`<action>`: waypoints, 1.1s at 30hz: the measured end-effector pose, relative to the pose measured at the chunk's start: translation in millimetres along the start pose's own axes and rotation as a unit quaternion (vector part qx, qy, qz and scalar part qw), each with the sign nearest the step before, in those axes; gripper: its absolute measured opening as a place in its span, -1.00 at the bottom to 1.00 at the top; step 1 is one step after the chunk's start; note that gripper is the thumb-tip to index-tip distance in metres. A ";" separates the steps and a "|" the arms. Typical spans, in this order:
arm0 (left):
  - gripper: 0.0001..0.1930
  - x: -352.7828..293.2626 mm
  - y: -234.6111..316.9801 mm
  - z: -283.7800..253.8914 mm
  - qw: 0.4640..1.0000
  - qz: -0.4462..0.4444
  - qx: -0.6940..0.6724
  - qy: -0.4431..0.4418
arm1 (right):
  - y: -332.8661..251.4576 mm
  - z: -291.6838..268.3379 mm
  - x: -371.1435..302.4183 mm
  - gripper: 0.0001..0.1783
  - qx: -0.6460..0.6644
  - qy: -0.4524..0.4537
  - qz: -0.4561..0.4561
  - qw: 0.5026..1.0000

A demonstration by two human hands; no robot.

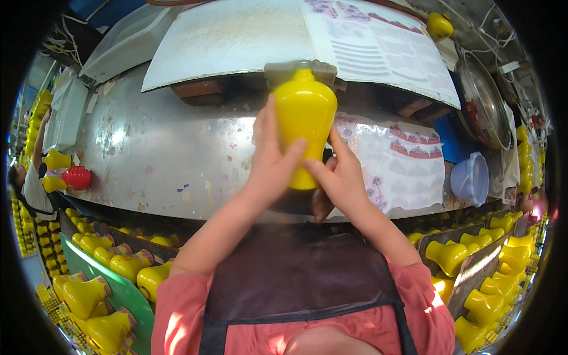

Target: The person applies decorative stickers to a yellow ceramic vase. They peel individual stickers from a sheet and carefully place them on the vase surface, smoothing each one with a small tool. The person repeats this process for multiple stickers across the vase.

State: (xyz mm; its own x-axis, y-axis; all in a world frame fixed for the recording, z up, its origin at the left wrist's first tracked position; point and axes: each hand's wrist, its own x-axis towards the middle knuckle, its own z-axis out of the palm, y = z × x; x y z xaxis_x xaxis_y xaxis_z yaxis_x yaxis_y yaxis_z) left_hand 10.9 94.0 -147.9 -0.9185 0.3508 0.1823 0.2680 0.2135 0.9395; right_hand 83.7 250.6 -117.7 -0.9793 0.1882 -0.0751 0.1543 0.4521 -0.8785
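Note:
Between my two hands is a glossy yellow vase (306,109), broad at the shoulder with a narrow neck pointing away from me. My left hand (275,160) is pressed along its left side, thumb lying across the front. From the right, my right hand (343,177) grips the lower body with its thumb on the surface. A dark brown piece (322,205) shows beneath my right hand; its kind, and whether I hold it, I cannot tell. Just past the vase's neck sits a greyish block or pad (325,72), partly hidden.
Printed decal sheets (408,160) lie at right on the metal table (148,148); more rest on a raised white board (225,41). A lilac bucket (470,179) stands at the right edge, a red object (77,177) at left. Yellow vases (97,302) fill racks on both sides; another person works far left.

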 end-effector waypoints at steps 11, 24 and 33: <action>-0.11 10.8 14.2 -1.1 0.916 -0.152 -0.366 -0.064 | 1.6 5.2 -23.5 -0.19 -0.196 0.105 -0.150 0.964; -0.20 -6.6 2.1 9.2 0.986 -0.055 -0.157 -0.009 | 26.9 -11.2 -16.4 -0.47 0.019 0.002 -0.010 1.000; -0.14 -12.4 -0.8 15.8 0.998 -0.009 -0.048 0.027 | 100.0 -121.9 -97.0 -0.88 -0.356 0.248 -0.045 0.900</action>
State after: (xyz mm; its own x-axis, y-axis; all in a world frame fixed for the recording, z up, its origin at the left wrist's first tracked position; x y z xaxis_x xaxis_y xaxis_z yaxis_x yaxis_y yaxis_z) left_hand 26.7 104.0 -155.4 -0.9380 0.2971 0.1787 0.2252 0.1301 0.9656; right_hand 210.1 383.9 -140.7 -0.8398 0.4088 0.3571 0.2944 0.8958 -0.3330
